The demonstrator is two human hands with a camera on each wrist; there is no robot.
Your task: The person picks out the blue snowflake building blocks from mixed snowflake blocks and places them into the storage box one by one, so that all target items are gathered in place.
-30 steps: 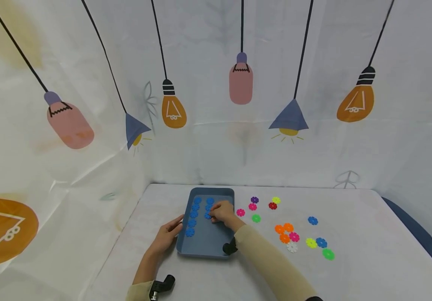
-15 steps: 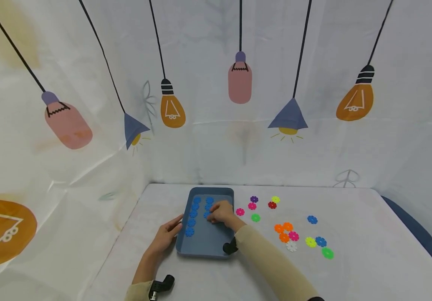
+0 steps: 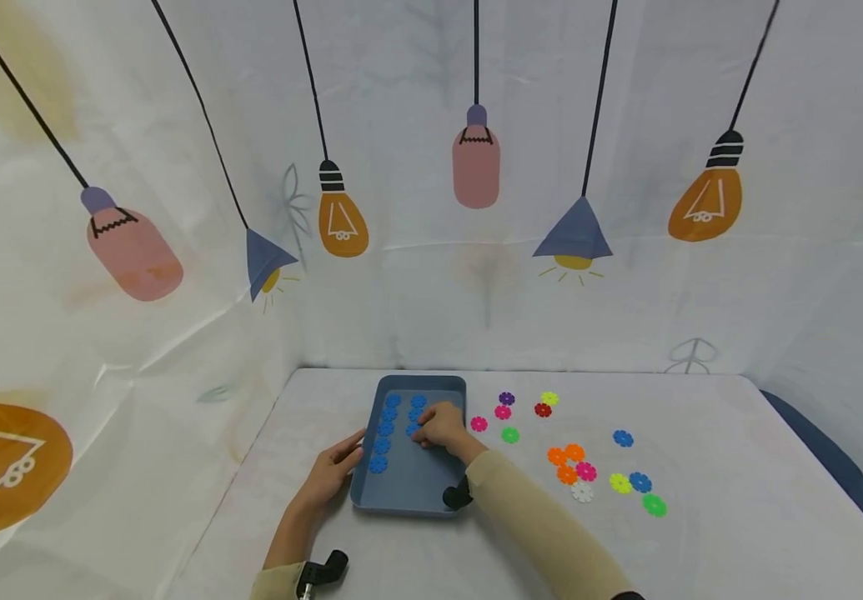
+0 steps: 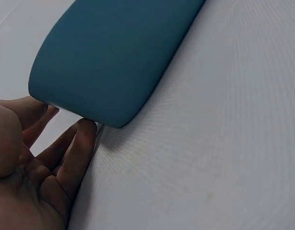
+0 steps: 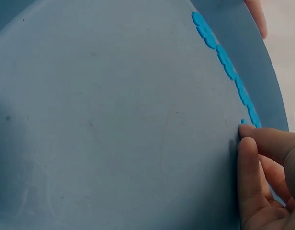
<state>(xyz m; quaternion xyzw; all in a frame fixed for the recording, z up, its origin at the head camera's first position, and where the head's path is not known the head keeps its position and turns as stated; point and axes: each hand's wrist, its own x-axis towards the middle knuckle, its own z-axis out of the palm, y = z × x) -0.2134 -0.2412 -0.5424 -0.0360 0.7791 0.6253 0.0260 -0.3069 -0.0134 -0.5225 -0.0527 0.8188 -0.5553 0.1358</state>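
A blue-grey tray (image 3: 401, 498) lies on the white table with blue flower-shaped plastic discs in two columns. The left column (image 3: 382, 445) runs along the tray's left wall; the shorter right column (image 3: 419, 402) starts near the far wall. My left hand (image 3: 329, 473) holds the tray's left edge, its thumb at the rim and bent fingers against the wall in the left wrist view. Inside the tray, my right hand (image 3: 444, 425) pinches a blue disc (image 3: 412, 430) at the near end of the right column. Only a sliver of blue shows at its fingertips (image 5: 248, 143) in the right wrist view.
Right of the tray lie loose discs: a purple one (image 3: 506, 398), a green one (image 3: 509, 435), orange ones (image 3: 567, 474), a white one (image 3: 582, 492) and blue ones (image 3: 623, 438). A printed lamp-pattern sheet (image 3: 431, 308) stands behind the table.
My right fingertips have shifted slightly left at the near end of the right column. My left hand stays at the tray's edge.
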